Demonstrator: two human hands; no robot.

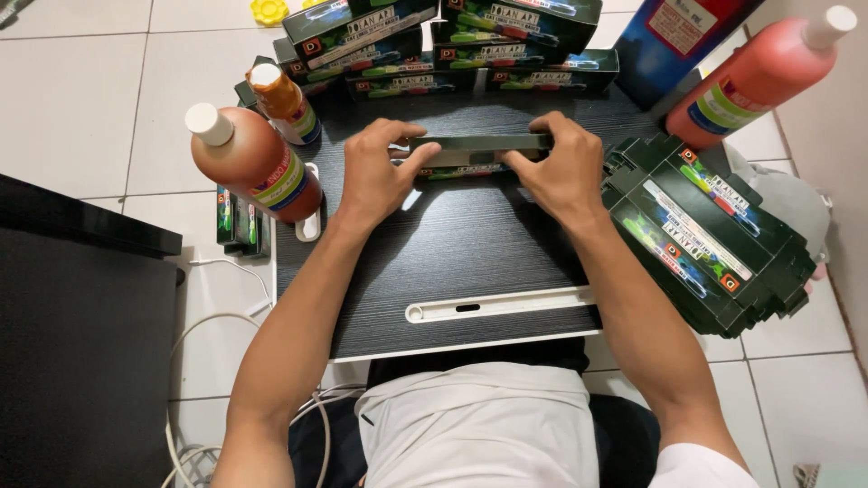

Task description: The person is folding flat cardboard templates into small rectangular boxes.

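Desk (452,253): left hand (375,176), right hand (561,172) grasping one dark carton (479,149); stacked cartons (443,45) behind, flattened pile (705,235) right, orange bottles (258,163) left.

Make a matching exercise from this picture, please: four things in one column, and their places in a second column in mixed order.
Things:
1. dark green box
2. stack of flat boxes
3. brown bottle
4. white tray

Places:
A. near edge of the black table
B. between the left hand and the right hand
C. left edge of the table
D. right edge of the table, overhanging it

Pairs: 1-B, 2-D, 3-C, 4-A
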